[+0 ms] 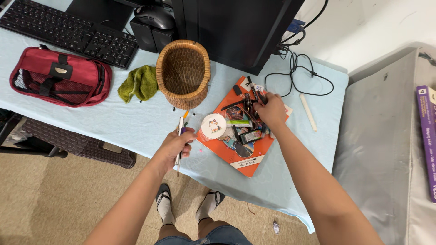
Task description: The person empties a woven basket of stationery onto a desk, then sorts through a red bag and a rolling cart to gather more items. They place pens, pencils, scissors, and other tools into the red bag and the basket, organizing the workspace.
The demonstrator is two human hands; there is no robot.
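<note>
Beside the basket (183, 72), left hand (175, 146) grips pens (180, 136) – right hand (271, 110) closes on a marker (252, 90) – next, lifting it free of the pile.

Covering part of the pile of small items (243, 122) w/ the right hand (272, 111), fingertips buried, grip unclear. Hiding pen (180, 136) middles inside the left hand (175, 145). Running off the frame: keyboard (68, 31) at top-left, purple book (429, 140) at right edge. Blocking the orange book (247, 159) cover w/ clutter.
</note>
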